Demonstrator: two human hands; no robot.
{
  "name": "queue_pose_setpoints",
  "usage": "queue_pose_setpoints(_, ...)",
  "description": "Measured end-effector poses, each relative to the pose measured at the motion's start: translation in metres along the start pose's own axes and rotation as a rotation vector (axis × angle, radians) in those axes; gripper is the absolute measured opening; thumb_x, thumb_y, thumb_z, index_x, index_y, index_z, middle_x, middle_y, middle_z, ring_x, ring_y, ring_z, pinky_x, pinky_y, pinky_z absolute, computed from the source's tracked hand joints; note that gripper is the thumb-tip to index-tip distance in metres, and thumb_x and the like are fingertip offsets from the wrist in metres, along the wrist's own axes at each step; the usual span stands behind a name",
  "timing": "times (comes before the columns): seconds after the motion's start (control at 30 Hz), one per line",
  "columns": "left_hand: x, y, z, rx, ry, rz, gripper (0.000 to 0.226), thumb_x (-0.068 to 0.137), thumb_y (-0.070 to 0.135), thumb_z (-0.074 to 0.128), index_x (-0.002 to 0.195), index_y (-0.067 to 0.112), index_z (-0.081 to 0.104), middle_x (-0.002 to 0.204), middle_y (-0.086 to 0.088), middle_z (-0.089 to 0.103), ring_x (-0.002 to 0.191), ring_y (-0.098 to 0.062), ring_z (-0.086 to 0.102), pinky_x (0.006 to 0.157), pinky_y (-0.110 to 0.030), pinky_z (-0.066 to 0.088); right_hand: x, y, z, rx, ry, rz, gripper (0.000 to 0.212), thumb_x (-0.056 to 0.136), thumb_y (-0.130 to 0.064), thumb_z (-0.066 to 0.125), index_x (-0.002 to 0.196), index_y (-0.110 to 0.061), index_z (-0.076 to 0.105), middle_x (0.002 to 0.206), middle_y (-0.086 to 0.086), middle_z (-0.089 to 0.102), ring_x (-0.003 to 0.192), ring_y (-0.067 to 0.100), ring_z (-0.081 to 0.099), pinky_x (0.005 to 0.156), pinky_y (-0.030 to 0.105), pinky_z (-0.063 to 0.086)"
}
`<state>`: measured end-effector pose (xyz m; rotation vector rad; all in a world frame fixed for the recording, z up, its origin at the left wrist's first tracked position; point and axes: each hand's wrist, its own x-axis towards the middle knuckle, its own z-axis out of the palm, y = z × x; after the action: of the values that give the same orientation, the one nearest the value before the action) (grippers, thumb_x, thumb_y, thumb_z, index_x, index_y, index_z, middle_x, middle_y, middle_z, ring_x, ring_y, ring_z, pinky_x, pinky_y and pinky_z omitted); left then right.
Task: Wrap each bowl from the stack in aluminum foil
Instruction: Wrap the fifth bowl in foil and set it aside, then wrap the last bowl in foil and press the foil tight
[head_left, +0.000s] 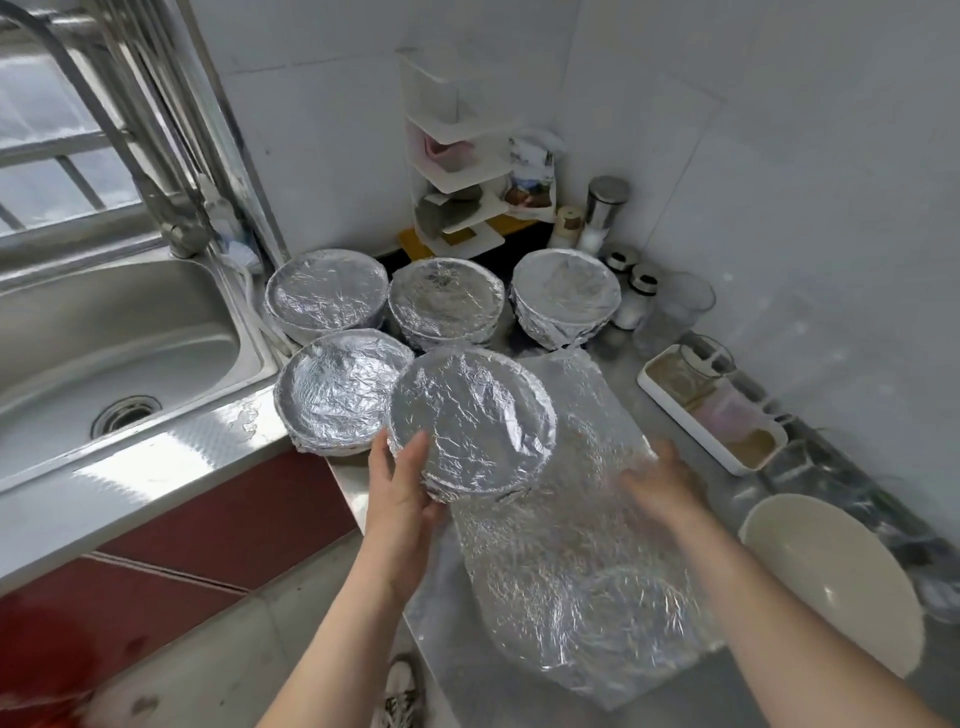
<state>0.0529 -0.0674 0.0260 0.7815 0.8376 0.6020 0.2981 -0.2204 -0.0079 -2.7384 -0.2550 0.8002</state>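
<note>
Foil-wrapped bowl (472, 421) sits gripped in my left hand (402, 499); my right hand (662, 486), blurred, seems spread over the foil sheet (561, 582).

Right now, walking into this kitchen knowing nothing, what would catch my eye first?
The shine: four foil-wrapped bowls cluster on the steel counter beside the sink. A fifth wrapped bowl sits tilted in the grip of the left hand in front of them. The open right hand is over a crinkled foil sheet, with a bare cream bowl to its right, not yet wrapped.
</note>
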Motion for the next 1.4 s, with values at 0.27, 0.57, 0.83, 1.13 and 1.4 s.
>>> queue_pose_setpoints(0.27,0.000,-0.006,0.003,-0.046,0.130,-0.003,0.033,0.093,0.034,0.058,0.122,0.039,0.045,0.127,-0.001,0.063,0.097,-0.018,0.069,0.093,-0.042,0.051,0.025,0.012,0.007,0.084,-0.076,0.048,0.061,0.071,-0.049,0.073,0.108,-0.009,0.045,0.093,0.006,0.056,0.087,0.026,0.059,0.078,0.035,0.047)
queue_pose_setpoints(0.57,0.002,-0.010,-0.005,-0.058,0.140,-0.010,0.073,0.078,0.043,0.072,0.143,0.025,0.042,0.133,-0.007,0.061,0.095,-0.017,0.071,0.097,-0.042,0.050,0.000,0.003,0.037,0.172,-0.171,-0.011,0.045,0.065,-0.042,0.086,0.061,-0.009,0.055,0.064,0.007,0.056,0.060,0.022,0.055,0.054,0.028,0.035)
queue_pose_setpoints(0.83,-0.008,-0.016,-0.003,-0.103,0.161,-0.043,0.047,0.092,0.036,0.058,0.135,0.017,0.048,0.130,-0.012,0.061,0.093,-0.020,0.069,0.082,-0.035,0.054,-0.032,-0.006,0.055,0.243,-0.036,-0.006,0.028,0.073,-0.026,0.074,0.058,-0.013,0.054,0.059,0.003,0.052,0.062,0.022,0.052,0.054,0.026,0.034)
queue_pose_setpoints(1.13,-0.023,-0.033,-0.019,-0.007,0.094,-0.105,0.092,0.065,0.052,0.079,0.144,0.027,0.040,0.136,-0.008,0.058,0.093,-0.019,0.071,0.099,-0.041,0.049,-0.048,-0.020,0.061,0.792,-0.157,0.149,0.044,0.075,-0.011,0.081,0.108,0.001,0.056,0.082,0.010,0.055,0.059,0.018,0.048,0.050,0.024,0.036)
queue_pose_setpoints(1.4,-0.005,-0.029,0.001,-0.070,0.058,-0.132,0.070,0.078,0.052,0.071,0.138,0.034,0.042,0.132,-0.005,0.059,0.112,-0.030,0.064,0.082,-0.051,0.058,-0.066,-0.005,0.021,0.471,0.163,0.061,0.014,0.076,-0.020,0.065,0.074,-0.012,0.054,0.071,0.006,0.059,0.073,0.027,0.058,0.068,0.035,0.051)
